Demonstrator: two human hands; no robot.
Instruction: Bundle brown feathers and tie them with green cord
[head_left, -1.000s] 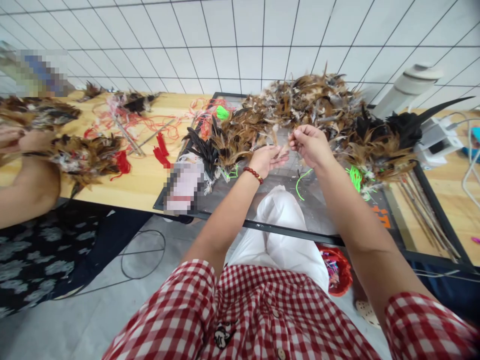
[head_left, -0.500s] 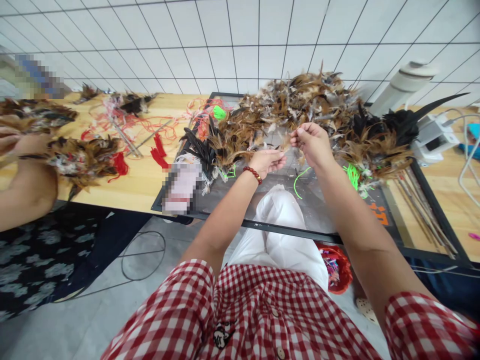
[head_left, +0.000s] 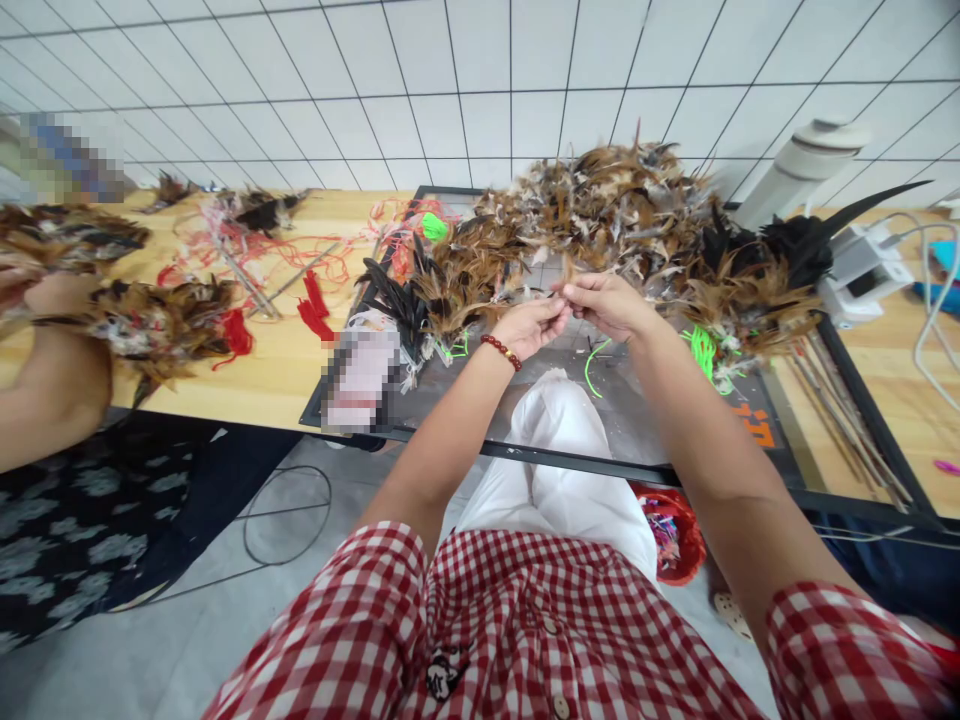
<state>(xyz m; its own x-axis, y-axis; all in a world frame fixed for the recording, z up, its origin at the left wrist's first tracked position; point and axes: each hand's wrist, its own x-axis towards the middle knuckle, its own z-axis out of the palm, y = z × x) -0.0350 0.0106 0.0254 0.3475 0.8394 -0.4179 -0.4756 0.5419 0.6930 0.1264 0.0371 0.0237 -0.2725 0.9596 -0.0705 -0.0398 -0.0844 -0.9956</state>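
White tiled wall (head_left: 480, 130) rises behind the wooden table (head_left: 277, 388), where a black-framed panel (head_left: 637, 415) lies before me. Over its near middle, my hands meet at the fingertips. One small feather (head_left: 568, 268) stands just beyond that meeting point, its long axis seeming to run away from me toward the wall; my right hand (head_left: 606, 303) is the nearer, its thumb and finger apparently pinching the feather's lower end. My left hand (head_left: 531, 325) comes in from the other side, fingers curled, their tips touching or just beside the right's; I cannot tell whether they grip anything. What shows of the feather is slim, light brown and a little blurred, hard to separate from the heap of brown feathers (head_left: 622, 215) behind it. Nearer me, a bright green strand (head_left: 589, 372) curves across the panel.
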